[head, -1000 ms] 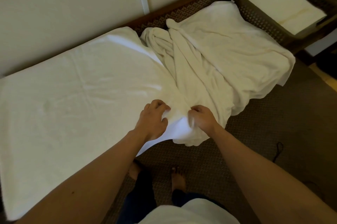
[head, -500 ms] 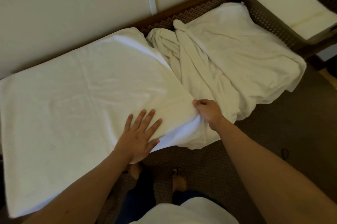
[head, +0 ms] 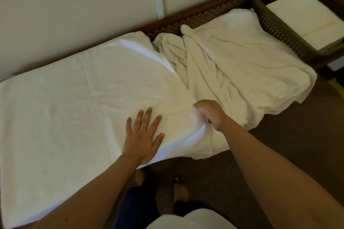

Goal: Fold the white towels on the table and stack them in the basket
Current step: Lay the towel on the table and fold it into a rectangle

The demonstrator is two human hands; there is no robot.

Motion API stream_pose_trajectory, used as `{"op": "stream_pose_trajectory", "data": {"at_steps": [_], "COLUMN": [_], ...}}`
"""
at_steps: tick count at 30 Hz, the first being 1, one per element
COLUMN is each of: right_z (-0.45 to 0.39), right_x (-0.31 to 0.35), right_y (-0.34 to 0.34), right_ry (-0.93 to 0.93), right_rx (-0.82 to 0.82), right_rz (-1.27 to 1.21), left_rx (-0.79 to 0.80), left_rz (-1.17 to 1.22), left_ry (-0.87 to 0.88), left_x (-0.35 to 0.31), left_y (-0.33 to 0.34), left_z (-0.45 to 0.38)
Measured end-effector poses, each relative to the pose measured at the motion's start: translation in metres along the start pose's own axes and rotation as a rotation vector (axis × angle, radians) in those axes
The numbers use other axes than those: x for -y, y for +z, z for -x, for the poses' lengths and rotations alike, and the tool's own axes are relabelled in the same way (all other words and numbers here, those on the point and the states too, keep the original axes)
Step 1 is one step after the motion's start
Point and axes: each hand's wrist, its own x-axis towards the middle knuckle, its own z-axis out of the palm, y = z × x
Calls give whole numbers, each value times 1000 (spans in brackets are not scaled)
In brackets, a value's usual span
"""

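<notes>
A large white towel [head: 74, 109] lies spread flat over the left part of the table. My left hand [head: 144, 136] presses flat on its near right corner with fingers spread. My right hand [head: 212, 115] grips the towel's right edge, fingers curled under the cloth. To the right lies a crumpled heap of white towels [head: 232, 72], partly hanging over the table's front edge. A dark woven basket [head: 275, 24] stands at the far right with a folded white towel [head: 305, 18] inside.
A pale wall [head: 74, 5] runs along the table's far side. A strip of the woven table top [head: 204, 18] shows behind the heap. Brown patterned carpet [head: 279, 145] lies below, with my bare feet [head: 181, 191] close to the table's front edge.
My left hand let go of the towel's corner and now lies flat on it. My right hand moved slightly up the right edge, still gripping it.
</notes>
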Motion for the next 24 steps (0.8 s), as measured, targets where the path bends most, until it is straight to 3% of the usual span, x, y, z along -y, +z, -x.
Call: {"op": "stream_pose_trajectory", "data": {"at_steps": [9, 18, 21, 24], "right_z": [-64, -126, -149, -169], "right_x": [54, 125, 139, 146], "right_y": [38, 74, 85, 94], "right_ry": [78, 235, 265, 251], "right_rx": [72, 171, 133, 158], "right_rz": [-58, -172, -176, -122], "left_rx": [-26, -337, -246, 1], "left_rz": [114, 267, 139, -111], "left_ry": [-164, -133, -103, -99], "left_x": [24, 99, 119, 126], "left_y": [-30, -97, -119, -141], "left_z": [-86, -270, -334, -375]}}
